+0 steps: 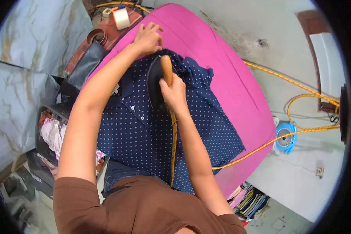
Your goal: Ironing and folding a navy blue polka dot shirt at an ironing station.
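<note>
A navy shirt with small white prints [201, 131] lies spread on a pink-covered ironing table [236, 84]. My right hand [175, 92] grips the wooden handle [166, 65] of a black clothes iron [155, 87], which rests on the shirt's upper part. From the iron's rear, its yellow-and-black cord [173, 146] runs down over the shirt. Beyond the iron, my left hand [149, 38] is at the shirt's far edge, fingers bent and partly spread. Whether its fingertips pinch the cloth is hard to see. White buttons [132, 108] show on the shirt's placket.
The yellow cord [251, 152] crosses the table's right side and loops by the wall. A blue fan [286, 137] stands beyond that edge. Folded clothes [250, 201] are stacked at the lower right. On the left are a basket of clothes [51, 131] and a tape roll [122, 19].
</note>
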Demonstrator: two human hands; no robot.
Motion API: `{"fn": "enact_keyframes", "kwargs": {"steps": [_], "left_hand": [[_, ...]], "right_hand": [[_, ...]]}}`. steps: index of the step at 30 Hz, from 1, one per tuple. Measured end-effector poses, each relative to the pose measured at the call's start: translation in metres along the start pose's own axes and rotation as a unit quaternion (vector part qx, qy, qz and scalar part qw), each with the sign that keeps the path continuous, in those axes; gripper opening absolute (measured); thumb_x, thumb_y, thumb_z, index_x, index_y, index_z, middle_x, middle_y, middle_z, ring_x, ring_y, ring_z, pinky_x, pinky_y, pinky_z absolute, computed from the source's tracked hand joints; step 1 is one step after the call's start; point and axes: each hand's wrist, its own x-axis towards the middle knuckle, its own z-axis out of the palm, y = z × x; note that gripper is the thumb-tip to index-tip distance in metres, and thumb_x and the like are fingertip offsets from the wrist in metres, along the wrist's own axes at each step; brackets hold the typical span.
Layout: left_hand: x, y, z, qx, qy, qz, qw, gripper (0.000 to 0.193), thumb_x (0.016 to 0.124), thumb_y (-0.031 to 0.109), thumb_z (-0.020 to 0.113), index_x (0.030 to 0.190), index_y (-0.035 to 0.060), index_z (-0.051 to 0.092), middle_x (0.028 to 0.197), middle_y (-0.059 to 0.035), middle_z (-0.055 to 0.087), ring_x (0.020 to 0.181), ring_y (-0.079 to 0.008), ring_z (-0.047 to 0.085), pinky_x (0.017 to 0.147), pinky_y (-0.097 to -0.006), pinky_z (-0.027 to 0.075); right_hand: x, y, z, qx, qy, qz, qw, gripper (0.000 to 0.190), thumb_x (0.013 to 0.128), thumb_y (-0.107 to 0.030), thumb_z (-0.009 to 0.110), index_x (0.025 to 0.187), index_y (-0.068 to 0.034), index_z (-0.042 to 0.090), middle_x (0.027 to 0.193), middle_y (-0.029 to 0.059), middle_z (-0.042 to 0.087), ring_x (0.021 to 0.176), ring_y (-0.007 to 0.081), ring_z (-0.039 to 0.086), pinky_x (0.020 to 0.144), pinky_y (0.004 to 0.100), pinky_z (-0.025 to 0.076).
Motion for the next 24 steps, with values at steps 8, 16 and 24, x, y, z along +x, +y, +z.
{"fn": "enact_keyframes", "kwargs": {"steps": [8,16,24], "left_hand": [[0.017,-0.026,0.008,-0.009,-0.043,0.001,0.999,0.021,0.081,0.032,0.076,0.099,0.0210,0.079,0.140,-0.0043,0.057,0.135,-0.0301,0.043,0.104,-0.0588,0.034],[0.044,0.066,0.021,-0.010,-0.080,0.085,0.993,0.019,0.090,0.031,0.071,0.102,0.0186,0.078,0.135,-0.0041,0.060,0.131,-0.0276,0.047,0.106,-0.0513,0.032],[0.034,0.166,0.102,0.022,-0.049,0.365,0.930,0.032,0.088,0.026,0.068,0.118,0.0148,0.064,0.132,-0.0059,0.057,0.130,-0.0261,0.047,0.107,-0.0539,0.033]], "right_hand": [[0.047,-0.007,0.028,0.006,-0.033,0.095,0.995,0.035,0.084,-0.018,0.065,0.110,0.005,0.060,0.100,0.0361,0.066,0.099,0.0499,0.065,0.087,0.0546,0.053],[-0.046,0.019,-0.006,-0.030,-0.147,0.085,0.985,0.032,0.088,-0.016,0.064,0.112,0.004,0.057,0.098,0.0286,0.069,0.093,0.0465,0.068,0.081,0.0547,0.055],[-0.153,0.102,-0.100,-0.104,-0.011,0.219,0.970,0.034,0.085,-0.019,0.064,0.111,0.002,0.057,0.081,0.0269,0.069,0.079,0.0467,0.068,0.071,0.0571,0.054]]}}
